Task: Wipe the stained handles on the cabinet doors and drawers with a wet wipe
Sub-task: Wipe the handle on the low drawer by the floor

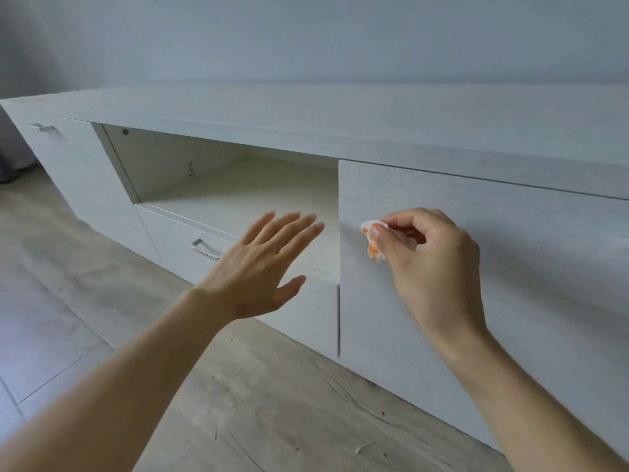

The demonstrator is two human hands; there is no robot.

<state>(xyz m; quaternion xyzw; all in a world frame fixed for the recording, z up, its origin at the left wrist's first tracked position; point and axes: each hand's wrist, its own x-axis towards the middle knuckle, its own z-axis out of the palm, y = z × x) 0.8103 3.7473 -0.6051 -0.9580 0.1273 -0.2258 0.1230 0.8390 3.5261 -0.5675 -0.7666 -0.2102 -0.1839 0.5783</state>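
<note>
A door handle point(42, 127) is seen at upper left, a drawer handle point(204, 249) left of centre. The left hand point(258, 267) is held flat, fingers released. Right of centre, an orange-stained wet wipe point(372, 248) is pinched by the right hand point(425, 264) against the cabinet door point(510, 250).

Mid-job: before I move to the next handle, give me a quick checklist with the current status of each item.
1. Wipe held: ok. The right hand pinches the wet wipe.
2. Wipe usable: not ok. It is bunched and stained orange.
3. Right door handle clean: cannot tell, the hand covers it.
4. Left hand free: ok, fingers spread, holding nothing.
5. Drawer handle in view: ok, partly behind the left hand.
6. Far left door handle stain: cannot tell, too small.
</note>
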